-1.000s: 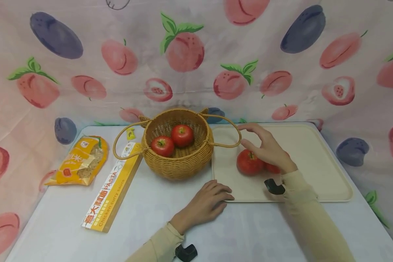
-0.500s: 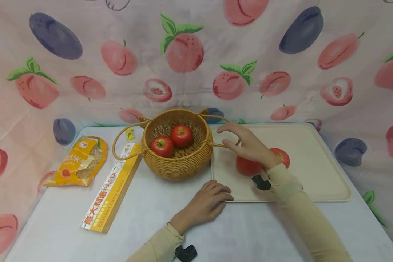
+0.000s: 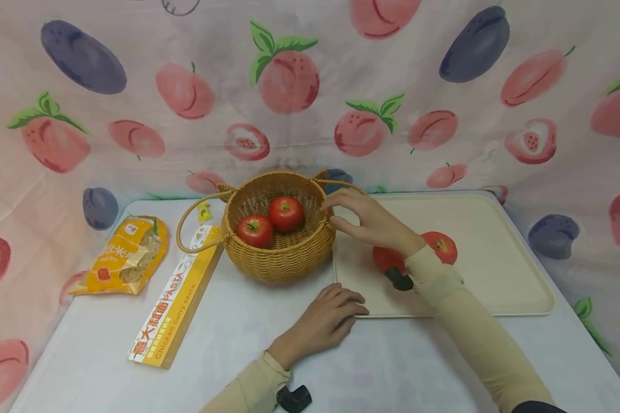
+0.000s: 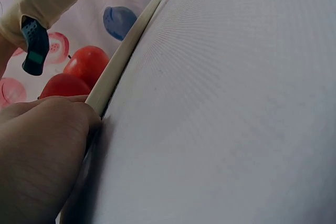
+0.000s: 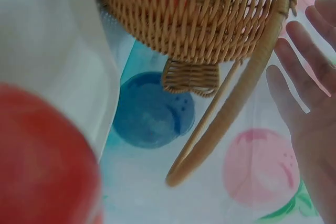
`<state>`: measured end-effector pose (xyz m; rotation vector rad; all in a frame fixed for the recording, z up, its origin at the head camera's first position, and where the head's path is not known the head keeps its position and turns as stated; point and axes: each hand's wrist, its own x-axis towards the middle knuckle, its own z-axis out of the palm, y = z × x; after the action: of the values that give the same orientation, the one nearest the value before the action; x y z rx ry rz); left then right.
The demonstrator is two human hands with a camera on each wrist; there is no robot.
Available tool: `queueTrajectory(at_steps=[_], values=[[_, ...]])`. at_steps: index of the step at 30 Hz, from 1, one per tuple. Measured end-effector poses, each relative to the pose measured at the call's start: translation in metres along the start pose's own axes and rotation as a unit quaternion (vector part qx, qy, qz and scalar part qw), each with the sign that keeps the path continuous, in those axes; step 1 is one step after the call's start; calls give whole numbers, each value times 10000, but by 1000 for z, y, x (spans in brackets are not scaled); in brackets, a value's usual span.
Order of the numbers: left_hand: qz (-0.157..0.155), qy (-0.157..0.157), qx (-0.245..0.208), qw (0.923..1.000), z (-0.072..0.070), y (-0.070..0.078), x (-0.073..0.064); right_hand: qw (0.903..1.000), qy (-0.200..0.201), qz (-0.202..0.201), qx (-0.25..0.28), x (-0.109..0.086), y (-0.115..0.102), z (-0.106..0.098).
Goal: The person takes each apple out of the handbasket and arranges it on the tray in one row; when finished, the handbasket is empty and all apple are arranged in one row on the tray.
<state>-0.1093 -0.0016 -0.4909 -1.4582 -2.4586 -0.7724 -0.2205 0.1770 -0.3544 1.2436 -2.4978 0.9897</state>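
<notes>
A round wicker basket [image 3: 279, 264] holds two red apples, one in front [image 3: 255, 232] and one behind [image 3: 286, 213]. My right hand [image 3: 369, 221] hovers at the basket's right rim over its right handle, fingers spread and holding nothing. In the right wrist view the fingers [image 5: 302, 61] lie beside the handle [image 5: 247, 87]. Below this hand, two red fruits [image 3: 439, 246] sit on the beige tray [image 3: 501, 281], one partly hidden by the wrist. My left hand [image 3: 322, 318] rests at the tray's front left corner, fingers loosely bent; its fingertips meet the tray edge [image 4: 118, 69].
Left of the basket lie a long pasta box [image 3: 178, 295], a yellow food bag [image 3: 126, 255] and a small yellow packet [image 3: 204, 211]. A fruit-print cloth [image 3: 289, 143] hangs behind the white table [image 3: 237, 332]. The basket's left handle [image 3: 183, 232] reaches over the box.
My right hand has moved left from above the tray, past the right handle, to the basket's rim. The left hand, basket and apples have stayed in place.
</notes>
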Motion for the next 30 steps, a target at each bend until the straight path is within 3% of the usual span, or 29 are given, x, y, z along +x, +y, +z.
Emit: queueTrajectory(at_steps=[5,15,30], values=[[17,19,-18,10000,3,-1,0,9998,-57,-166,-125,12,-3,5],[12,31,60,10000,3,-1,-1,9970,-725,87,-269,34,-9,12],[35,75,76,9999,1,0,-1,9809,-1723,544,-727,65,-12,22]])
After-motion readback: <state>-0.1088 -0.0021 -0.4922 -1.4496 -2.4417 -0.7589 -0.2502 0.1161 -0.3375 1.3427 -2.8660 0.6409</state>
